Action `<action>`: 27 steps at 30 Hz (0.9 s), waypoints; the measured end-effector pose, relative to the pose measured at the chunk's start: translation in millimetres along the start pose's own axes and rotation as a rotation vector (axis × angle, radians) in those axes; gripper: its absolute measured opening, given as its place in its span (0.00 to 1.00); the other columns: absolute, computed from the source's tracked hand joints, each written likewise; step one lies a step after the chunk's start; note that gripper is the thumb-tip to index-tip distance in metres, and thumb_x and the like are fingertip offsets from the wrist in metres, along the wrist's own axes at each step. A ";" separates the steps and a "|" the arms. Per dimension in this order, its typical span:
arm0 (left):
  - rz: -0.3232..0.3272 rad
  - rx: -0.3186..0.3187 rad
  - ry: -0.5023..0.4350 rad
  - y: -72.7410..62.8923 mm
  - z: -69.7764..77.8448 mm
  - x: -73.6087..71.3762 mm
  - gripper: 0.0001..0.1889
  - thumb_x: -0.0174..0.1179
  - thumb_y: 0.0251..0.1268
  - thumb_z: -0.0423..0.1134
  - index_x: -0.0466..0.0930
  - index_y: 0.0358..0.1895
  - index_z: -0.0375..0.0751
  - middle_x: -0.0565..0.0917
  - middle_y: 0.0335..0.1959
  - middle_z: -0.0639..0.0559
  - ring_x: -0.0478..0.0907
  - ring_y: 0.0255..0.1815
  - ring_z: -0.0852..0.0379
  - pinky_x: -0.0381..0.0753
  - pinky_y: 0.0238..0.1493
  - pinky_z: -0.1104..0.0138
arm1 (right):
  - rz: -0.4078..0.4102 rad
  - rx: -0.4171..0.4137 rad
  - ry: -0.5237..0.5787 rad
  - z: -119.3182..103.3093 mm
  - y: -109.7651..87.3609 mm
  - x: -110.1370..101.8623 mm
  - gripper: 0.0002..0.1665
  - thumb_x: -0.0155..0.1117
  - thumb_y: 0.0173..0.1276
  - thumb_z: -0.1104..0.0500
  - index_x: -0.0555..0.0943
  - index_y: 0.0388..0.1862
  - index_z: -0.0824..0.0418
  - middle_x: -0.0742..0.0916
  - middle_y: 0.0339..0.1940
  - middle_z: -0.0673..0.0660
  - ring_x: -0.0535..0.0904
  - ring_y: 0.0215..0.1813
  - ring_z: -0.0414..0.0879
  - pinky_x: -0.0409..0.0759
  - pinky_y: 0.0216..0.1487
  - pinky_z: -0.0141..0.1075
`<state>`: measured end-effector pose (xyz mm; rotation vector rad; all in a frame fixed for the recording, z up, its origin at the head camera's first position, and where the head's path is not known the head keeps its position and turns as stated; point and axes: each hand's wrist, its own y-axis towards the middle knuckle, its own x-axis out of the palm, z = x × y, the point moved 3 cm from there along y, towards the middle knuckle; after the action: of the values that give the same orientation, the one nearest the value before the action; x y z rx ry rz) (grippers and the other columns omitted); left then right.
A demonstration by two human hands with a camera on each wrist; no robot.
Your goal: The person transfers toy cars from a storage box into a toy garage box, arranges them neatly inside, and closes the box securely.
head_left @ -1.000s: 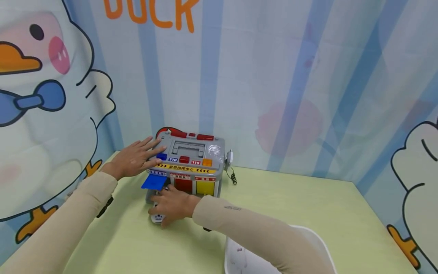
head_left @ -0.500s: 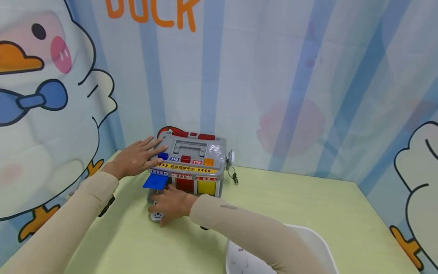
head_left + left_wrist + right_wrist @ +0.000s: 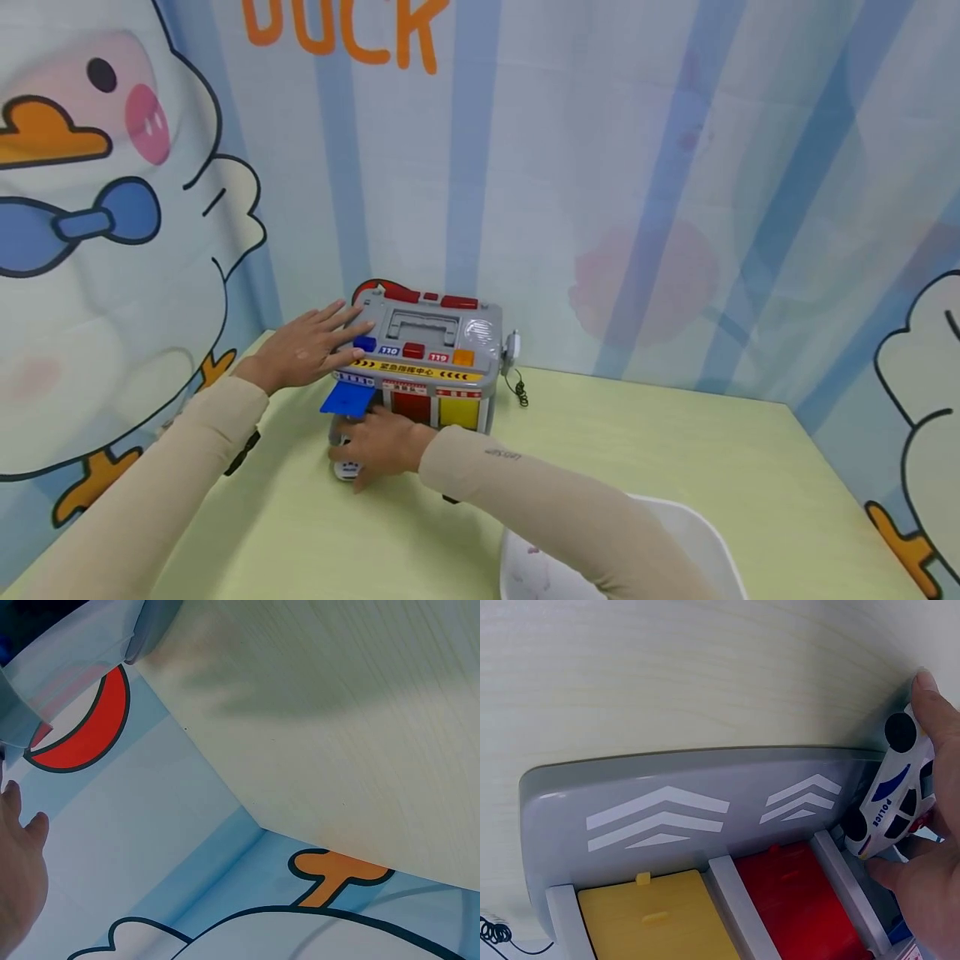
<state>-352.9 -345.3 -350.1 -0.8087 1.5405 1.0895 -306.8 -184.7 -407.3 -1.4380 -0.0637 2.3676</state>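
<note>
A grey toy emergency station (image 3: pixel 480 333) with red lights and coloured buttons stands on the table. My left hand (image 3: pixel 300 348), fingers spread and straight, rests on the left end of its roof. At the leftmost bay the blue door (image 3: pixel 348 400) is swung up. In front of that bay, my right hand (image 3: pixel 382 443) grips a white toy police car (image 3: pixel 891 799) between thumb and fingers. In the right wrist view one end of the car is at the bay mouth, over the grey ramp (image 3: pixel 735 769). The red door (image 3: pixel 802 907) and yellow door (image 3: pixel 656 922) are down.
A white plastic tub (image 3: pixel 701 533) stands at the front right, partly behind the right sleeve. A coiled black cord (image 3: pixel 521 392) hangs from a grey piece on the station's right side. A duck-print curtain (image 3: pixel 585 167) closes off the back and sides.
My right hand has moved the police car slightly toward the open bay. My left hand stays on the roof. The head view has shifted a little.
</note>
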 end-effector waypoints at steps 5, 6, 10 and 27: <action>-0.018 -0.011 -0.011 -0.4 -0.5 1.1 0.33 0.45 0.77 0.59 0.57 0.79 0.49 0.53 0.82 0.42 0.45 0.82 0.34 0.49 0.79 0.40 | 0.016 0.020 -0.021 0.9 1.9 1.4 0.38 0.54 0.68 0.30 0.67 0.75 0.35 0.69 0.79 0.47 0.64 0.79 0.45 0.61 0.79 0.43; -0.016 -0.011 -0.005 -0.3 -0.7 1.0 0.33 0.45 0.77 0.59 0.57 0.79 0.49 0.53 0.82 0.42 0.46 0.82 0.34 0.49 0.79 0.40 | 0.019 0.027 -0.021 1.6 2.6 1.4 0.38 0.54 0.68 0.30 0.67 0.75 0.35 0.69 0.79 0.47 0.64 0.79 0.45 0.61 0.79 0.43; -0.010 -0.006 0.001 0.6 -1.4 0.2 0.33 0.44 0.77 0.59 0.57 0.79 0.49 0.54 0.82 0.42 0.47 0.82 0.34 0.50 0.78 0.40 | 0.025 0.042 -0.022 4.7 4.5 2.2 0.38 0.55 0.67 0.30 0.66 0.75 0.35 0.70 0.78 0.46 0.65 0.78 0.45 0.62 0.79 0.43; -0.009 -0.006 0.004 0.5 -0.5 0.6 0.33 0.45 0.76 0.58 0.57 0.79 0.50 0.54 0.82 0.42 0.46 0.82 0.34 0.50 0.78 0.40 | 0.158 0.077 -0.123 11.2 3.7 11.8 0.33 0.57 0.71 0.35 0.68 0.73 0.39 0.75 0.74 0.50 0.71 0.75 0.49 0.68 0.75 0.45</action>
<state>-353.7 -345.6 -350.5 -0.8217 1.5363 1.0869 -322.5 -182.5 -412.8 -1.3039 0.1122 2.5541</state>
